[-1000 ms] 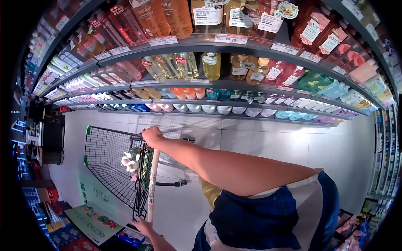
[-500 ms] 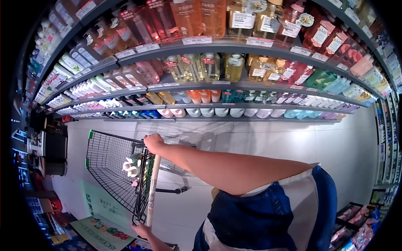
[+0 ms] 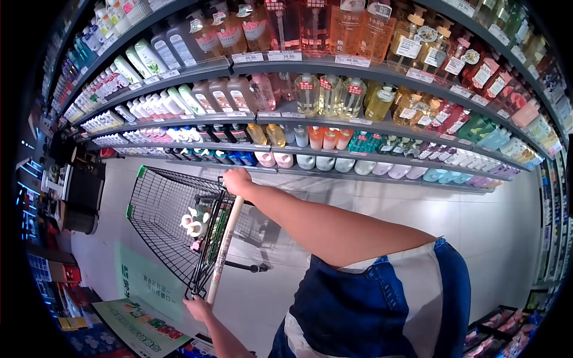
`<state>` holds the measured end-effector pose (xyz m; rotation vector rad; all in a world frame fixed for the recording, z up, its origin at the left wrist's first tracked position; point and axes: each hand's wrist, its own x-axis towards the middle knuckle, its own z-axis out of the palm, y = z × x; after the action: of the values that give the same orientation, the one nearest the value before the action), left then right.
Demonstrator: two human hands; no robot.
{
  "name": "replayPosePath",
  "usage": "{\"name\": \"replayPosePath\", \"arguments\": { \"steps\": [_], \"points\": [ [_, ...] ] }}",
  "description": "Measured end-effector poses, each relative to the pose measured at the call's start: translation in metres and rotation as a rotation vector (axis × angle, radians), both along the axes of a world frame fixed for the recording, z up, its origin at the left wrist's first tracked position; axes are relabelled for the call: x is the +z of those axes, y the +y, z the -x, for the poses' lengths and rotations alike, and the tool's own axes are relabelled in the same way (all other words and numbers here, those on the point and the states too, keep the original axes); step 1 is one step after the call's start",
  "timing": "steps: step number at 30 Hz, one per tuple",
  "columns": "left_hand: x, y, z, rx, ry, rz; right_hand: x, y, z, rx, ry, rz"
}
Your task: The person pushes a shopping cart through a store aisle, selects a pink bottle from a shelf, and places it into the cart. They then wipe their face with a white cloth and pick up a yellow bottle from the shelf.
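Observation:
Left of my body stands a black wire shopping cart with green corner caps. My right hand is closed around the far end of its pale handle bar, with the arm stretched across the view. At the near end, my left hand is wrapped round the handle's corner, its fingers partly hidden. Inside the basket, close to the handle, lie several bottles with white pump tops and a small pink item. The wire mesh partly hides them.
Long curved shelves of shampoo and wash bottles with price tags run along the far side. A green promotional board stands at lower left. Black display bins sit at lower right. Pale floor tiles lie between.
The view has turned slightly left, so the shelves, cart and both hands appear shifted to the right. Both hands keep their hold on the cart handle.

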<state>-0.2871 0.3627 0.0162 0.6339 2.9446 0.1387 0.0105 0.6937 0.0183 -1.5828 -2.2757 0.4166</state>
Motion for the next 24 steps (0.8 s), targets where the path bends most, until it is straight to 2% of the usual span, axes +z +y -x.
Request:
{"name": "replayPosePath", "arguments": {
  "steps": [10, 15, 17, 21, 24],
  "points": [
    [-0.001, 0.041, 0.04, 0.016, 0.016, -0.005, 0.005, 0.047, 0.045, 0.006, -0.092, 0.065],
    [-0.004, 0.06, 0.055, 0.001, 0.041, -0.028, -0.018, 0.076, 0.065, 0.012, 0.017, -0.075],
    [-0.008, 0.067, 0.062, -0.002, 0.06, -0.032, -0.004, 0.079, 0.066, 0.039, -0.008, -0.025],
    [-0.015, 0.077, 0.08, -0.02, 0.039, -0.034, -0.034, 0.102, 0.087, 0.006, 0.055, -0.024],
    [-0.018, 0.081, 0.091, -0.088, 0.088, -0.047, -0.02, 0.106, 0.087, 0.013, 0.063, 0.018]
  ]
}}
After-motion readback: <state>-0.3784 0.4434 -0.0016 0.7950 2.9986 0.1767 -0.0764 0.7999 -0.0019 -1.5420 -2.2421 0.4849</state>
